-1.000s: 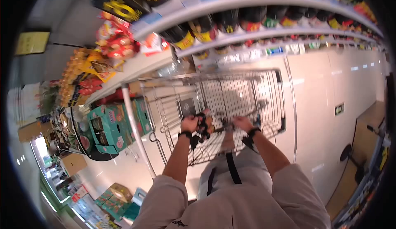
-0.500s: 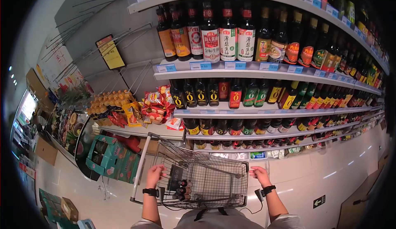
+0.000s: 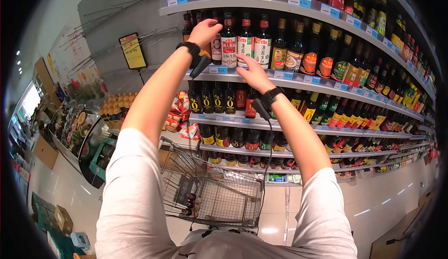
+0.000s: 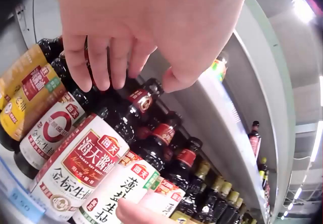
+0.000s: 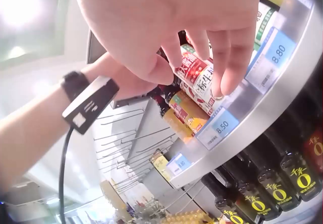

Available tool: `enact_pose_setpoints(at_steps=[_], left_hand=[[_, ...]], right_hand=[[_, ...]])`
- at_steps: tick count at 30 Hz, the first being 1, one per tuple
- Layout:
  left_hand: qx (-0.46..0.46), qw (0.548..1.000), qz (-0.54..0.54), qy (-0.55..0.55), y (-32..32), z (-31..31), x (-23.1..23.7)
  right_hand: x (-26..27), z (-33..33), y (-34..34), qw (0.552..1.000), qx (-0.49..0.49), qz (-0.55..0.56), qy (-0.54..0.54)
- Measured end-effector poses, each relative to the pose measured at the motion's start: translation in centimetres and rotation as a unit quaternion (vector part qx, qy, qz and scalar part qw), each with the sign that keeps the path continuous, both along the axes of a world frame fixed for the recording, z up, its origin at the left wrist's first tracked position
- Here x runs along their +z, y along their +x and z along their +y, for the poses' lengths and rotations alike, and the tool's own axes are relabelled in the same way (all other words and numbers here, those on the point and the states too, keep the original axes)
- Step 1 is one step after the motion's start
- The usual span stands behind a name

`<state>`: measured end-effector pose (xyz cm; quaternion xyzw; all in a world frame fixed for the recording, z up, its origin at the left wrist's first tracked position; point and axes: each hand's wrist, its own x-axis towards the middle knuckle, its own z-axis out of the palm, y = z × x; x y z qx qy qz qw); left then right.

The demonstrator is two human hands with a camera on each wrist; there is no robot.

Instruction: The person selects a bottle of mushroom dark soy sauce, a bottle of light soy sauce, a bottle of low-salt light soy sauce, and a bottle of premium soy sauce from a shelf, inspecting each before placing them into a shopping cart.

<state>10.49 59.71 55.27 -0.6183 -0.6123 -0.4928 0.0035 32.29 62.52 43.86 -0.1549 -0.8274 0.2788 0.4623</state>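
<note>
A soy sauce bottle (image 3: 228, 49) with a white and red label stands upright in a row on the shelf. My left hand (image 3: 204, 32) reaches to the bottle's neck level from the left, fingers loosely bent over the bottle tops; in the left wrist view its thumb and fingers stand apart around a dark neck. Lower down, my right hand (image 3: 254, 73) is held in front of the white-labelled bottles, its fingers (image 5: 229, 68) stretched toward the soy sauce bottle's lower label. Neither hand has a bottle lifted. Two green-and-white-labelled bottles (image 3: 262, 49) stand just right.
Below stands a wire shopping cart (image 3: 228, 198) with several dark bottles (image 3: 190, 204) inside. The shelf edge (image 3: 298, 78) with price tags runs under the bottles, and another shelf (image 3: 261, 4) hangs above. Black cables hang from both wrist cameras. Bare hooks (image 3: 144, 37) line the left wall.
My view has risen from the cart to the shelves. Both hands were at the dark bottles in the cart, then apart above it, and now reach up to the soy sauce row.
</note>
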Motion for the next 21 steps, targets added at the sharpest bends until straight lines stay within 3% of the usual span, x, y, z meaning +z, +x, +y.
enact_pose_setpoints(at_steps=[3, 4, 7, 9, 11, 13, 14, 17, 21], left_hand=[[0.075, 0.994, 0.064, 0.044, 0.6, 4.2, 0.5], [0.055, 0.995, 0.036, 0.073, 0.9, 4.5, 0.7], [0.049, 0.998, -0.041, 0.024, 0.1, 6.9, 1.4], [0.050, 0.998, -0.030, 0.020, 1.0, 6.2, 1.3], [-0.005, 1.000, -0.005, 0.013, 0.8, 7.0, 0.9], [-0.015, 0.998, -0.045, 0.046, -0.3, 9.3, 0.0], [-0.049, 0.994, -0.091, 0.031, -0.8, 10.2, -0.4], [-0.243, 0.939, -0.244, 0.013, 1.2, 4.5, -0.5], [-0.287, 0.936, -0.178, 0.102, 2.2, -1.1, -0.9]], right_hand=[[-0.4, 0.4, -2.8, 0.997, -0.037, -0.003, 0.070], [-0.4, 0.4, -3.3, 0.997, -0.033, -0.028, 0.058], [-1.3, 0.9, -4.5, 0.995, -0.058, -0.078, 0.026], [-1.6, 1.1, -5.0, 0.993, -0.070, -0.092, 0.022], [-1.7, 1.3, -5.0, 0.990, -0.083, -0.114, 0.009], [-2.0, 1.3, -4.9, 0.990, -0.104, -0.086, 0.043], [-1.5, 1.2, -4.5, 0.992, -0.093, -0.089, 0.003], [-1.5, 1.0, -4.0, 0.992, -0.090, -0.074, -0.048], [-1.7, 0.6, -2.9, 0.994, -0.090, -0.045, -0.038]])
